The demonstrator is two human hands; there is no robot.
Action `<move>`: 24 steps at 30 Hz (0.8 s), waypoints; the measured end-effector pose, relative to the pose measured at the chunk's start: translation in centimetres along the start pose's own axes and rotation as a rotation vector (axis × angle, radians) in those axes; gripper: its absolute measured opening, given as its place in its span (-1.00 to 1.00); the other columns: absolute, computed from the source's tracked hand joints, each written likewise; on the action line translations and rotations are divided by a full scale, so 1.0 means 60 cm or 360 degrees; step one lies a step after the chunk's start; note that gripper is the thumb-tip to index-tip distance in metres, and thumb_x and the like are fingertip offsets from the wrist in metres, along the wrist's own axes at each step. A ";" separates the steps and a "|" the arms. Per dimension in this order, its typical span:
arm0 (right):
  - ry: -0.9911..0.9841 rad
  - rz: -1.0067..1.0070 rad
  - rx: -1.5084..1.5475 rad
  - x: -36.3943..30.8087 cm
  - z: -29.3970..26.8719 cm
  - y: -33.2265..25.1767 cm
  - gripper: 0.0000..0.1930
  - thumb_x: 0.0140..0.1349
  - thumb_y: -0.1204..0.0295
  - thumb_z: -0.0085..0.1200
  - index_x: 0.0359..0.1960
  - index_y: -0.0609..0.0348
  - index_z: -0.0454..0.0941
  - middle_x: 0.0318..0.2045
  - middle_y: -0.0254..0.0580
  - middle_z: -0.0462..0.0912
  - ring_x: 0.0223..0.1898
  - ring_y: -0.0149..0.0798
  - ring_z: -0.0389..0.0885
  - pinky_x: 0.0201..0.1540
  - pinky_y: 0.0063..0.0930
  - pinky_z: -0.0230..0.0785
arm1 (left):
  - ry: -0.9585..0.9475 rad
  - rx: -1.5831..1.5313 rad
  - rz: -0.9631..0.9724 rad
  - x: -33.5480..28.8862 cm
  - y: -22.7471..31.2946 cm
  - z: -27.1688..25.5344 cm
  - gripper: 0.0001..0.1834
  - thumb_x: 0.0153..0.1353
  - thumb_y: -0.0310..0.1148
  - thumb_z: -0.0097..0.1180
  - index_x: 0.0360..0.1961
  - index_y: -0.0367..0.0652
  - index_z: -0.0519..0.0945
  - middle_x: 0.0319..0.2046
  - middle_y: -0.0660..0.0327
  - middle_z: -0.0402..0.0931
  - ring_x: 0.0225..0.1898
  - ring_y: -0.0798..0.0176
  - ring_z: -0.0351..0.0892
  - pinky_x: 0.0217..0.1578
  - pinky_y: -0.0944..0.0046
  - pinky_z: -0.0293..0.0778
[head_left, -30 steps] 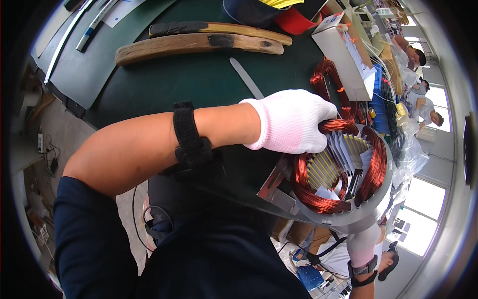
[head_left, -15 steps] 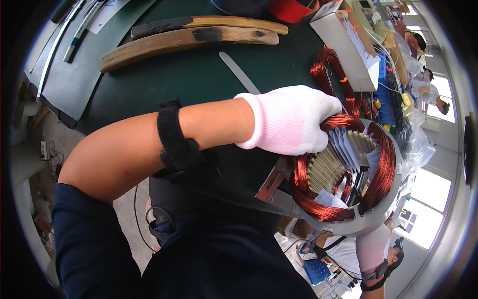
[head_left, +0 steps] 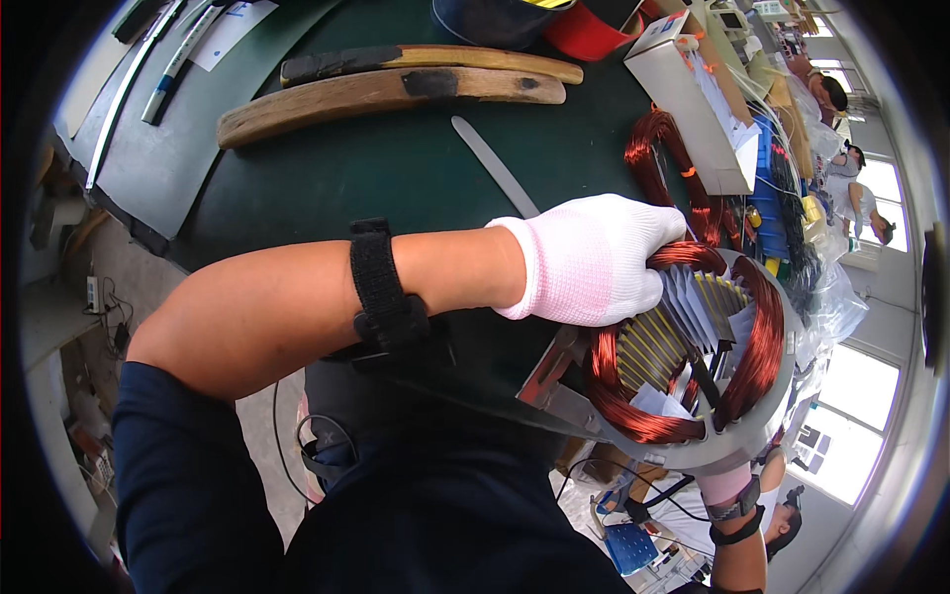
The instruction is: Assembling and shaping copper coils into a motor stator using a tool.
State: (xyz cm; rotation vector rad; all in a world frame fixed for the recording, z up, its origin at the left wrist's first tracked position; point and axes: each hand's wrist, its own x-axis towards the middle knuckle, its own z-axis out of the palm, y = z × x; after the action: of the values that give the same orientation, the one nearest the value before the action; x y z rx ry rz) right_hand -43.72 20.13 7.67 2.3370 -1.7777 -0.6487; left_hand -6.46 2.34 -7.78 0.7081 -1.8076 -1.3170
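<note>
A motor stator, a grey ring with thick copper windings, pale slot papers and yellowish slot strips, is tilted at the table's right side. My left hand, in a white and pink knit glove, is closed at the upper left of the windings, its fingers curled against the copper wire. My right hand reaches up behind the stator's lower rim. Only its pink glove cuff and wrist show; the fingers are hidden. A dark narrow strip stands inside the stator opening.
Two curved wooden bars and a flat grey blade lie on the green table. Copper coil bundles sit beside a white box of papers. Blue and red containers stand behind. Other people are at the right.
The view has shifted a little. My left hand stays on the windings, its index finger somewhat more raised. My right wrist shows slightly further left under the stator.
</note>
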 end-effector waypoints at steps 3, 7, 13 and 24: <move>0.0002 -0.0027 0.0029 0.007 0.002 -0.008 -0.76 0.17 0.42 0.33 -0.13 0.18 0.70 -0.29 -0.05 0.74 -0.24 0.08 0.72 -0.14 -0.05 0.53 | -0.0047 -0.0027 -0.0074 -0.005 0.011 -0.004 -0.71 0.25 -0.47 0.09 -0.01 -0.31 0.52 -0.28 -0.18 0.60 -0.17 -0.20 0.69 -0.11 -0.05 0.57; 0.0037 0.0012 0.0112 0.013 -0.003 -0.018 -0.77 0.14 0.39 0.36 -0.19 0.16 0.72 -0.34 -0.05 0.74 -0.29 0.09 0.73 -0.21 -0.04 0.55 | -0.0045 -0.0014 -0.0044 -0.005 0.015 -0.012 -0.68 0.26 -0.50 0.09 0.04 -0.31 0.53 -0.27 -0.11 0.60 -0.27 -0.07 0.72 -0.18 0.01 0.60; 0.0099 0.0146 0.0493 0.025 0.097 0.050 -0.63 0.09 0.54 0.28 -0.01 0.23 0.61 -0.27 0.08 0.68 -0.20 0.24 0.67 -0.12 0.03 0.54 | -0.0074 -0.0314 -0.0064 -0.006 0.025 -0.015 -0.62 0.36 -0.51 0.09 0.18 -0.32 0.54 -0.10 0.09 0.60 -0.04 0.21 0.60 0.10 0.19 0.53; 0.0625 -0.0257 0.1852 0.050 0.071 -0.028 -0.87 0.27 0.48 0.23 -0.19 0.22 0.71 -0.37 -0.04 0.73 -0.35 0.11 0.72 -0.24 -0.16 0.59 | -0.0109 -0.1292 -0.1241 -0.090 -0.007 -0.090 -0.32 0.64 -0.07 -0.08 0.62 -0.18 0.17 0.54 0.05 0.30 0.47 0.05 0.41 0.47 0.01 0.35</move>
State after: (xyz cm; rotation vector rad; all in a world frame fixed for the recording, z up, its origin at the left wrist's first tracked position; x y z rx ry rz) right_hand -43.35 18.43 2.47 2.8963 -2.0276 1.0936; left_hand 1.03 3.70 -8.70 0.9177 -0.8604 -2.3866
